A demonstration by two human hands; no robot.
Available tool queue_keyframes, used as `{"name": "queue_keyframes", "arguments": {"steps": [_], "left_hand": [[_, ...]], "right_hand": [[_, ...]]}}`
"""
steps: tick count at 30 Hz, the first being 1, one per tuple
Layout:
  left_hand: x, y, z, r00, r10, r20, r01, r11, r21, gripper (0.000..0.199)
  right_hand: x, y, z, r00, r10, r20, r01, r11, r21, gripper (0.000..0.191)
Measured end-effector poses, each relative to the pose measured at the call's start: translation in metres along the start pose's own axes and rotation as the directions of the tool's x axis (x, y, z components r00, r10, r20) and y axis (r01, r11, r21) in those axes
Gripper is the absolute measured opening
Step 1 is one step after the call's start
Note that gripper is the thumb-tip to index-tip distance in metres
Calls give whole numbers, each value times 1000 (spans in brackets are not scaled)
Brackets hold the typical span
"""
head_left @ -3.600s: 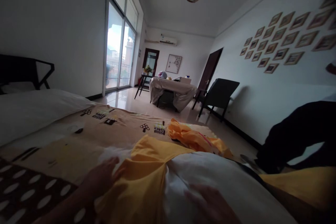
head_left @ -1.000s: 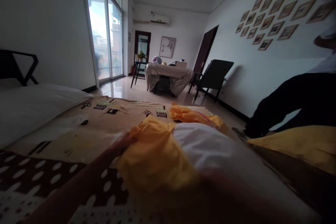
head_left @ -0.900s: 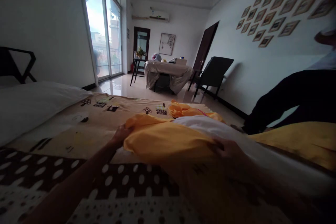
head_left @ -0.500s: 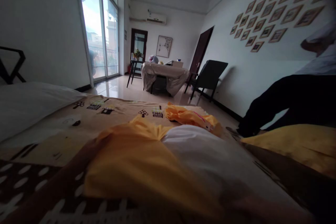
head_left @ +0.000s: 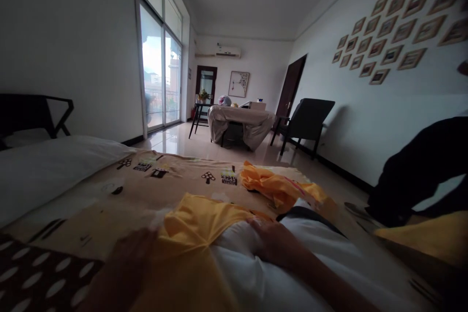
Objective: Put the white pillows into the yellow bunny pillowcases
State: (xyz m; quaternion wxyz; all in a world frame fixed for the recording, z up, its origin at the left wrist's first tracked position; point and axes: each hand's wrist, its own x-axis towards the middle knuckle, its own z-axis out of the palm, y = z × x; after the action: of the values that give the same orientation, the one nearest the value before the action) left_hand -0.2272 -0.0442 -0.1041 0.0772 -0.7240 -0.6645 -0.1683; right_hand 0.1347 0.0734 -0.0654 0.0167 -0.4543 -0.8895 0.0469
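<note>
Yellow cloth (head_left: 186,268) lies short of the far edge of the bed (head_left: 179,168); my right hand (head_left: 272,241), now farther forward, can likely work it; whether that or my left hand (head_left: 129,248) grips, I can't tell.

Single head view, forward and down, close over hands (head_left: 269,240).

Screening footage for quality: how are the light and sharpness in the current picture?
Head view: bright daylight at the glass door, reflected on the floor; dim foreground; left hand blurred, right hand clearer; chair casting a soft shadow on the wall.
</note>
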Motion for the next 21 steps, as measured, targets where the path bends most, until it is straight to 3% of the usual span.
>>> {"name": "queue_keyframes", "arguments": {"steps": [4,7,11,15,17,21], "left_hand": [[62,107,2,942,300,152,-281,951,-131,66],[111,156,6,899,319,300,-281,945,-165,59],[147,163,6,874,304,378,-257,951,-172,35],[151,164,5,933,227,281,-211,974,-88,33],[149,167,6,948,194,250,-185,981,-60,36],[152,171,4,947,191,257,-178,981,-74,31]], "right_hand": [[-22,-22,-1,992,84,-90,-89,994,-58,66],[-38,-27,-13,987,138,-85,-144,987,-68,65],[-52,-13,-35,993,28,116,-42,991,128,79],[-37,-5,-37,956,-90,280,-5,946,323,85],[-25,-7,-24,949,-114,295,7,941,338,81],[-10,-19,-1,968,-163,188,92,937,338,70]]}}
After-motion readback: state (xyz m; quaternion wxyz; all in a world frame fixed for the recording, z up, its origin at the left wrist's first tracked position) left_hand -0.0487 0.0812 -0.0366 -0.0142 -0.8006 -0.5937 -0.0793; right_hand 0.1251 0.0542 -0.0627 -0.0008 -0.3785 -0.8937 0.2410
